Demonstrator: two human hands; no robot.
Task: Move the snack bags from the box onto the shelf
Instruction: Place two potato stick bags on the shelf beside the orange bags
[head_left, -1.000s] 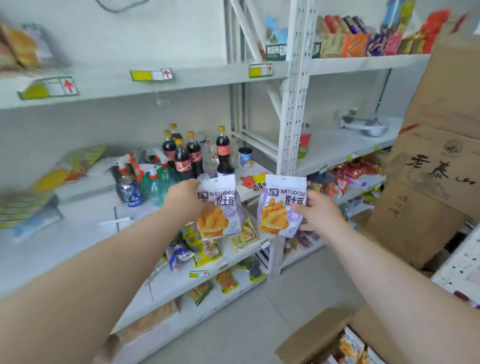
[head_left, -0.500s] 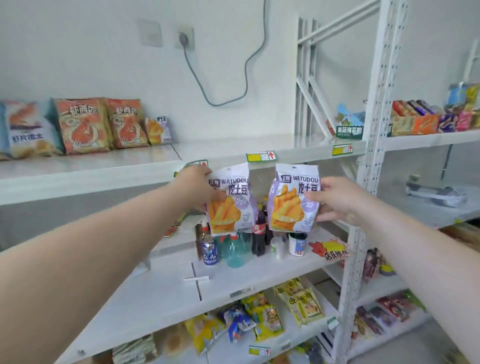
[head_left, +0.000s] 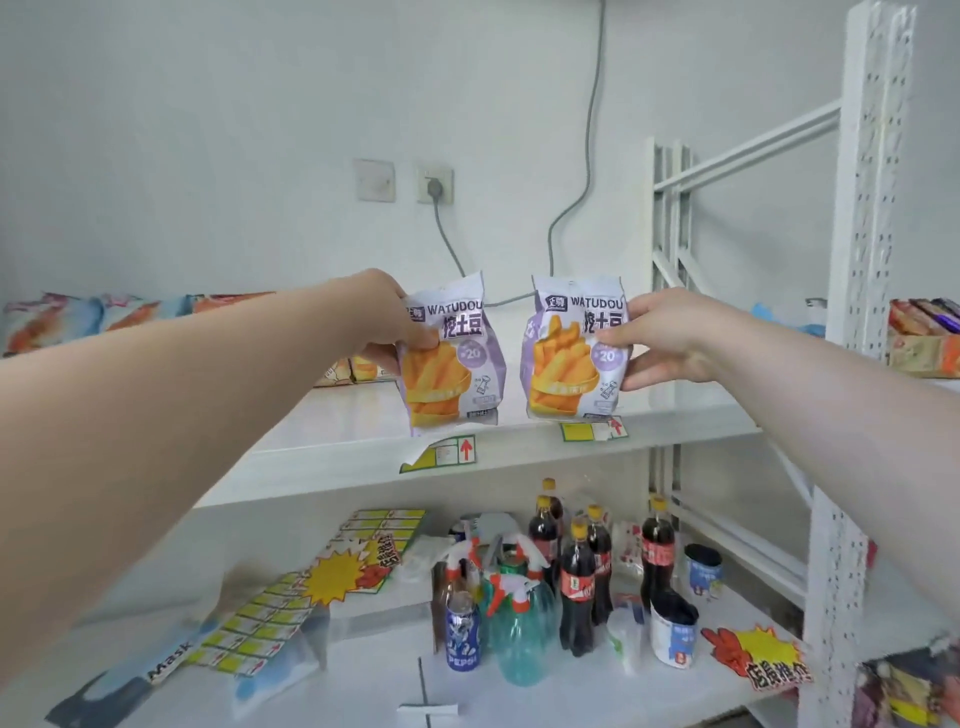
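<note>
Two purple-and-white snack bags printed with orange fries, held upright and side by side, close together but apart, over the front edge of the upper shelf (head_left: 353, 415). I held the left snack bag (head_left: 451, 358) with my left hand (head_left: 382, 312), thumb and fingers pinching its upper left edge, and the right snack bag (head_left: 574, 351) with my right hand (head_left: 670, 335), fingers curled round its right edge with the thumb on the printed face. The lower seams of both bags lay at the shelf's front edge; whether they rested on the board could not be told. Directly beneath each bag a yellow-green price label (head_left: 441, 453) with a red arrow hung on the front lip. Further bags of chips (head_left: 52, 322) stood along the back of the same shelf toward its left end. On the lower shelf stood a group of cola bottles (head_left: 576, 582), a blue Pepsi can (head_left: 462, 636) and a green spray bottle (head_left: 519, 623), with sheets of labels lying toward its left. A perforated white upright (head_left: 862, 260) bounded the shelf at the right, and a wall socket (head_left: 435, 184) with a grey cable sat on the wall above.
</note>
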